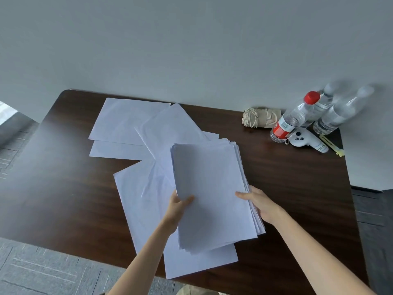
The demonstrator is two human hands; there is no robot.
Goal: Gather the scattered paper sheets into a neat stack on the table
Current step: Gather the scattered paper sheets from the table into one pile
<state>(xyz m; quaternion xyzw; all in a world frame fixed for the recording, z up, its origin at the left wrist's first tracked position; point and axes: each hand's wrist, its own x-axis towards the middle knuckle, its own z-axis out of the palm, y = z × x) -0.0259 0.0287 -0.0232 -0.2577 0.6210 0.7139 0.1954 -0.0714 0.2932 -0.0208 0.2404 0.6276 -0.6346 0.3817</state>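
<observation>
A stack of white paper sheets (210, 188) is held over the dark wooden table (63, 188), its edges slightly fanned on the right. My left hand (177, 206) grips the stack's left edge, thumb on top. My right hand (258, 203) grips its right edge, thumb on top too. Beneath the stack lies a large creased loose sheet (144, 205) that reaches the table's near edge. An angled sheet (170, 128) lies farther back. Two more sheets (125, 120) overlap at the back left.
At the back right corner stand three clear water bottles, one with a red cap (293, 118). Next to them lie a white controller (306, 140), a rolled beige cloth (260, 117) and a yellow clip (331, 145). A grey wall runs behind the table.
</observation>
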